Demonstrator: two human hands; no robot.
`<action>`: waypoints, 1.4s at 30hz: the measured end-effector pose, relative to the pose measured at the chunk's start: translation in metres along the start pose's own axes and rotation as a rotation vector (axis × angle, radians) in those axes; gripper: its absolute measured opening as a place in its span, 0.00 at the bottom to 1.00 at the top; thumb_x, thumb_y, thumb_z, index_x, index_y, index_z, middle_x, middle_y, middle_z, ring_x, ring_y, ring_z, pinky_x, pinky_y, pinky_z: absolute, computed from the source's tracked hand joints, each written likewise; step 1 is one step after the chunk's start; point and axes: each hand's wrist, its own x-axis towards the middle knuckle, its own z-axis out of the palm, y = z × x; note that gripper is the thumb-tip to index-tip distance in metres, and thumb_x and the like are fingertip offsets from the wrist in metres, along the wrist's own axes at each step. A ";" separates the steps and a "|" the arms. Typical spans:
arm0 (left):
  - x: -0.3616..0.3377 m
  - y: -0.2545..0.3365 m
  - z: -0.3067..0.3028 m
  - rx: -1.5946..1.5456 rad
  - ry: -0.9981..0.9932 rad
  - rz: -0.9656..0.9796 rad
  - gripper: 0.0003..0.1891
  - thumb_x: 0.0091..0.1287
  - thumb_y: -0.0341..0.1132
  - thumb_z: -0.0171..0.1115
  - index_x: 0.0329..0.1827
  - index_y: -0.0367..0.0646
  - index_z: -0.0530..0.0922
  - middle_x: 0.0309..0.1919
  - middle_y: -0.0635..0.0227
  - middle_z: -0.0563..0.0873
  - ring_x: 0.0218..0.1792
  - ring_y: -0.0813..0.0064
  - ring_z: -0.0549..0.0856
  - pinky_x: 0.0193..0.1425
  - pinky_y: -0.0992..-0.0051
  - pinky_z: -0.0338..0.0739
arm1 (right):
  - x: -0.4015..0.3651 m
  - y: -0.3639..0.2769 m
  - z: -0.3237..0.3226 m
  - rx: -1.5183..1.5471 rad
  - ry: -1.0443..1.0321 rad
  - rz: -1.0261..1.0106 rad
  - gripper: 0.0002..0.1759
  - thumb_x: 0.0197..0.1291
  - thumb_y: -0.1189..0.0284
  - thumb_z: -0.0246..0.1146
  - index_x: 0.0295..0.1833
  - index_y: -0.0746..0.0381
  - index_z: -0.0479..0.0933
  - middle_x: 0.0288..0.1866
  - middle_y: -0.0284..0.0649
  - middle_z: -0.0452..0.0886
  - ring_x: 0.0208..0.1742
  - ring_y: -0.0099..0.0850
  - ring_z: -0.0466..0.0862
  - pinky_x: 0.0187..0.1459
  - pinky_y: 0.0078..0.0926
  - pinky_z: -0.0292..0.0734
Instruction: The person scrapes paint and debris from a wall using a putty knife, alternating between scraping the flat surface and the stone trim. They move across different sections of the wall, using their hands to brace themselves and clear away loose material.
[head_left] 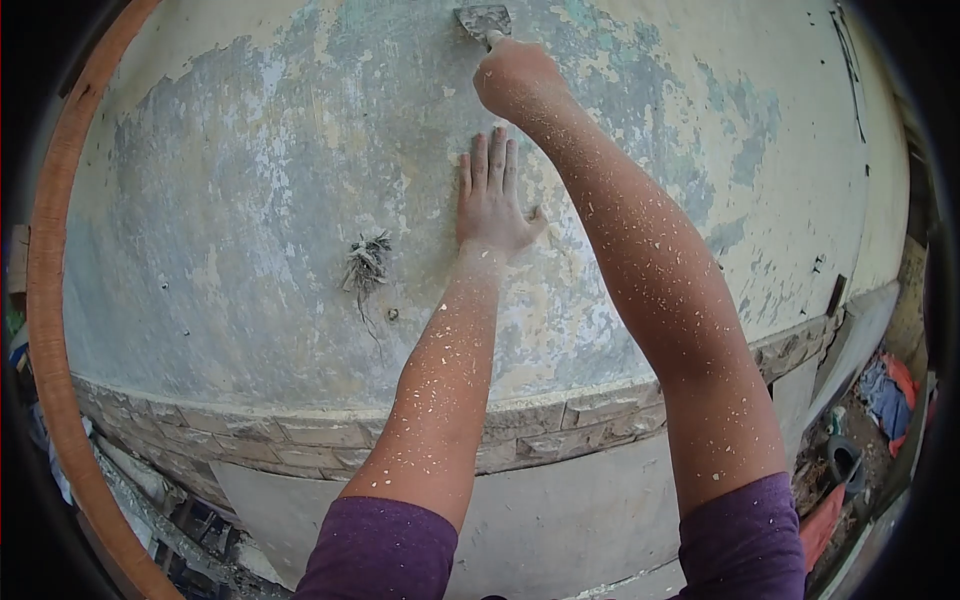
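My right hand [518, 78] is closed round the handle of a scraper [484, 20], whose wide, dusty blade lies at the wall near the top of the view. Below it, my left hand [494, 195] rests flat on the wall with its fingers stretched upward and the thumb out to the side. The wall [270, 180] has grey-blue bare patches between flaking cream and greenish paint. Pale paint flakes cover both forearms, and dust whitens the left hand. How the fingers wrap the handle is partly hidden by the back of my right hand.
A frayed grey tuft [368, 262] sticks out of the wall left of my left arm. A curved wooden strip [50, 300] runs down the left side. Rough stone trim [330, 433] crosses below the painted area. Cloth [886, 398] and debris lie at the lower right.
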 end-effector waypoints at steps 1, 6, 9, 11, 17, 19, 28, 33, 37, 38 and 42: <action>-0.002 0.001 0.000 0.008 0.013 -0.010 0.49 0.63 0.61 0.50 0.78 0.41 0.40 0.79 0.60 0.39 0.78 0.60 0.36 0.79 0.59 0.30 | -0.002 0.004 0.004 -0.038 0.024 -0.046 0.20 0.60 0.76 0.55 0.59 0.65 0.75 0.54 0.53 0.80 0.57 0.48 0.81 0.56 0.43 0.77; -0.008 0.005 -0.002 0.056 -0.114 -0.004 0.49 0.63 0.61 0.50 0.78 0.41 0.40 0.79 0.60 0.39 0.78 0.60 0.36 0.79 0.59 0.31 | 0.020 -0.001 -0.004 0.088 -0.118 0.058 0.22 0.61 0.75 0.52 0.62 0.64 0.72 0.56 0.54 0.79 0.58 0.48 0.80 0.57 0.42 0.76; -0.002 0.000 0.000 0.006 0.019 0.000 0.49 0.62 0.60 0.51 0.78 0.42 0.40 0.79 0.61 0.38 0.78 0.61 0.37 0.79 0.59 0.30 | -0.009 0.024 -0.001 0.035 -0.060 0.034 0.22 0.61 0.74 0.51 0.61 0.64 0.74 0.55 0.55 0.79 0.57 0.48 0.81 0.57 0.42 0.76; -0.004 0.003 0.000 -0.005 0.038 -0.012 0.50 0.61 0.60 0.53 0.78 0.42 0.40 0.79 0.61 0.39 0.78 0.61 0.37 0.79 0.59 0.31 | -0.013 0.042 0.000 -0.035 -0.043 0.007 0.21 0.61 0.73 0.50 0.59 0.64 0.76 0.54 0.55 0.80 0.56 0.49 0.81 0.57 0.41 0.77; -0.002 0.001 0.000 -0.042 0.019 -0.020 0.52 0.59 0.59 0.57 0.78 0.42 0.40 0.78 0.62 0.38 0.78 0.61 0.36 0.80 0.59 0.31 | 0.065 0.037 -0.016 0.095 -0.008 0.046 0.26 0.61 0.73 0.50 0.67 0.60 0.69 0.58 0.54 0.78 0.59 0.47 0.79 0.58 0.43 0.75; -0.003 0.002 -0.001 -0.047 0.002 -0.012 0.52 0.59 0.59 0.57 0.78 0.42 0.40 0.78 0.62 0.37 0.78 0.61 0.35 0.80 0.59 0.31 | 0.050 0.040 -0.018 0.021 -0.081 0.065 0.28 0.61 0.74 0.49 0.69 0.59 0.67 0.59 0.54 0.77 0.60 0.47 0.78 0.60 0.43 0.75; 0.002 0.002 -0.003 -0.053 -0.010 -0.040 0.53 0.58 0.58 0.59 0.78 0.44 0.38 0.79 0.64 0.37 0.78 0.63 0.34 0.80 0.59 0.30 | 0.047 0.062 -0.038 0.030 -0.294 0.196 0.19 0.63 0.66 0.54 0.51 0.68 0.79 0.48 0.58 0.82 0.48 0.48 0.85 0.45 0.48 0.80; 0.004 0.010 -0.010 -0.020 -0.050 -0.087 0.54 0.58 0.59 0.59 0.78 0.43 0.38 0.78 0.63 0.37 0.78 0.62 0.35 0.79 0.59 0.30 | -0.008 0.094 -0.027 -0.087 -0.042 0.024 0.28 0.57 0.79 0.47 0.66 0.61 0.70 0.40 0.57 0.83 0.28 0.44 0.86 0.29 0.39 0.83; 0.056 0.002 -0.017 0.006 0.130 -0.140 0.53 0.58 0.61 0.58 0.78 0.43 0.39 0.78 0.63 0.38 0.78 0.62 0.35 0.79 0.59 0.30 | 0.006 0.094 -0.047 -0.040 -0.112 0.054 0.25 0.60 0.77 0.49 0.65 0.61 0.70 0.57 0.55 0.78 0.60 0.49 0.78 0.58 0.43 0.76; 0.073 0.001 -0.020 0.049 0.151 -0.144 0.53 0.59 0.62 0.56 0.78 0.44 0.40 0.78 0.63 0.39 0.78 0.62 0.35 0.79 0.59 0.30 | 0.019 0.092 -0.043 -0.037 -0.101 0.028 0.25 0.60 0.77 0.49 0.65 0.61 0.70 0.57 0.55 0.78 0.60 0.49 0.78 0.58 0.43 0.76; 0.088 0.000 -0.025 0.106 0.193 -0.160 0.52 0.61 0.65 0.52 0.78 0.44 0.40 0.78 0.62 0.39 0.78 0.63 0.35 0.79 0.59 0.30 | 0.024 0.106 -0.024 -0.052 -0.019 0.058 0.27 0.63 0.76 0.45 0.69 0.56 0.68 0.44 0.57 0.82 0.30 0.41 0.86 0.26 0.38 0.82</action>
